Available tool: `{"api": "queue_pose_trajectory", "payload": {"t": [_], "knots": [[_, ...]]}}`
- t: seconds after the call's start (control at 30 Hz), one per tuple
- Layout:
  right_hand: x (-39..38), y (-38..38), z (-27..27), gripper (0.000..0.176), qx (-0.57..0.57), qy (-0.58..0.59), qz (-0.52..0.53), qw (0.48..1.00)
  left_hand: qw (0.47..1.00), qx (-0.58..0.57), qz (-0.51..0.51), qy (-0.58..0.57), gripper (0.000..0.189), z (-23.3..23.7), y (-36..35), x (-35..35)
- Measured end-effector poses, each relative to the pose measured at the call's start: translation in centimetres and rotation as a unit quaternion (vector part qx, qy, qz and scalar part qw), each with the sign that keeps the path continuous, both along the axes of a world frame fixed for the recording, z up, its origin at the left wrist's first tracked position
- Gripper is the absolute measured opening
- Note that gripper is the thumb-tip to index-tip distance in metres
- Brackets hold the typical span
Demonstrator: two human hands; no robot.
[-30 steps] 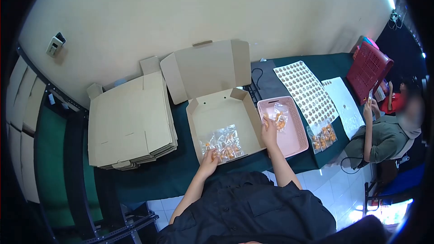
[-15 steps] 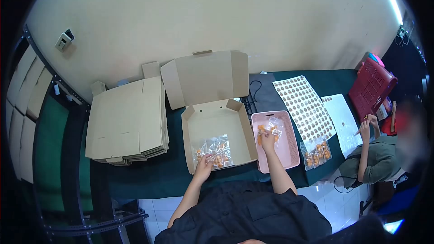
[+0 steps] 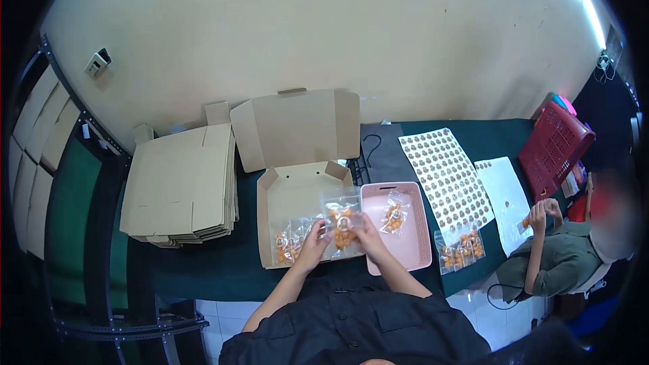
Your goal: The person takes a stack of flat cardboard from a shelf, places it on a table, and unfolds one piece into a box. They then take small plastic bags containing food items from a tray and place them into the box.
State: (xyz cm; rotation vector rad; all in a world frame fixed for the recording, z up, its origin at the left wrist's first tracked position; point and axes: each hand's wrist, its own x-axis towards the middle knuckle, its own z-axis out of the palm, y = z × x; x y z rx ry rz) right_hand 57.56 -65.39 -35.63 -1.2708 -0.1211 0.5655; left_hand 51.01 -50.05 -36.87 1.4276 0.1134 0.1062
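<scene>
In front of me, both hands are on a clear plastic bag of small orange pieces (image 3: 342, 220), raised over the front right of an open cardboard box (image 3: 297, 189). My left hand (image 3: 314, 246) is closed at the bag's left edge. My right hand (image 3: 372, 240) grips its right side. Similar bags (image 3: 286, 246) lie along the front of the box, partly behind my left hand. To the right, a pink basket (image 3: 405, 250) holds another bag of orange pieces (image 3: 393, 216). What exactly the pieces are is too small to tell.
Flattened cardboard boxes (image 3: 176, 182) are stacked at left. A sticker sheet (image 3: 446, 179), a white sheet (image 3: 503, 196) and more filled bags (image 3: 461, 250) lie right of the basket. A co-worker (image 3: 554, 257) sits at far right near a dark red basket (image 3: 556, 142).
My right hand has lifted a bag out of the pink basket and brought it left over the box. My left hand has moved from the bags in the box to this bag.
</scene>
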Motion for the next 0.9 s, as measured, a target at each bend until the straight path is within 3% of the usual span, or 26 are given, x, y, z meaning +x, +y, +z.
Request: {"api": "queue_pose_trajectory", "payload": {"t": [0.13,0.23,0.33,0.37,0.4,0.47,0.6,0.7,0.77,0.9], "knots": [[-0.6,1.1,-1.9,0.032,0.012,-0.071,0.032,0.997,0.995,-0.092,-0.047,0.016,0.04,-1.9,-0.1,1.8],[-0.2,1.0,-2.1,0.031,0.016,-0.054,0.056,0.997,0.987,-0.156,-0.045,0.021,0.035,-2.7,0.2,2.0],[-0.5,1.5,-1.2,0.031,0.051,0.038,0.042,0.997,0.97,-0.234,-0.048,0.035,0.035,-1.9,0.0,1.3],[-0.7,1.4,-0.6,0.031,0.013,0.028,0.053,0.998,0.986,-0.162,-0.03,0.026,0.036,-2.7,-0.1,1.3],[-0.8,1.3,0.0,0.032,-0.028,0.016,0.064,0.997,0.986,-0.162,-0.029,0.025,0.036,-2.5,-0.2,1.2],[-0.5,1.3,-2.9,0.033,0.003,-0.03,0.073,0.997,0.998,-0.063,-0.019,0.004,0.032,-2.2,-0.7,0.9],[-0.5,1.5,-3.7,0.032,0.02,-0.017,0.054,0.998,0.989,-0.143,0.019,0.034,0.034,-3.3,-0.6,1.0],[-1.0,1.4,-2.4,0.034,0.016,0.058,0.069,0.996,0.998,-0.062,-0.004,-0.003,0.034,-2.7,-0.6,0.8],[-0.9,1.6,-2.5,0.036,0.008,-0.008,0.079,0.997,0.997,-0.083,-0.003,0.003,0.033,-3.3,-0.6,0.7],[-0.9,1.5,-2.9,0.038,-0.008,0.038,0.044,0.998,0.992,-0.114,0.027,0.043,0.034,-3.0,-0.3,0.8]]}}
